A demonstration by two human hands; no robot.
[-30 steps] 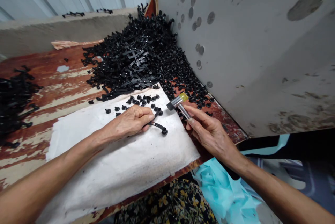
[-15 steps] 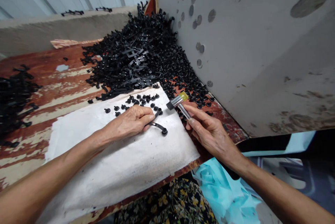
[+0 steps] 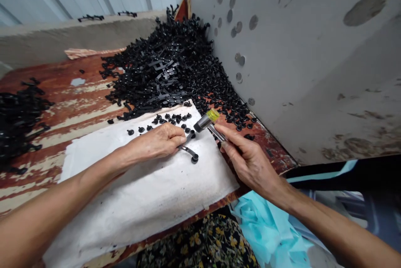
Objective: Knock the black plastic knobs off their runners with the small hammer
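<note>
My left hand [image 3: 158,141] is closed in a pinch on a thin black plastic strip [image 3: 189,151] that lies on a white cloth [image 3: 144,201]; a round black cap [image 3: 194,158] sits at the strip's free end. My right hand [image 3: 247,159] grips the metal handle of a small hammer [image 3: 207,121] with a grey and yellow head. The hammer head hovers just above and right of the strip, close to my left fingertips. Several loose black caps [image 3: 166,121] lie on the cloth beyond my left hand.
A big heap of black plastic parts [image 3: 169,65] fills the far corner against a grey board [image 3: 297,59]. Another dark pile [image 3: 17,119] lies at the left on the worn red table [image 3: 72,100]. Turquoise plastic [image 3: 266,234] hangs below the table edge.
The hammer head has shifted slightly left, nearer to my left fingertips. My left hand keeps its pinch on the strip, which has barely moved.
</note>
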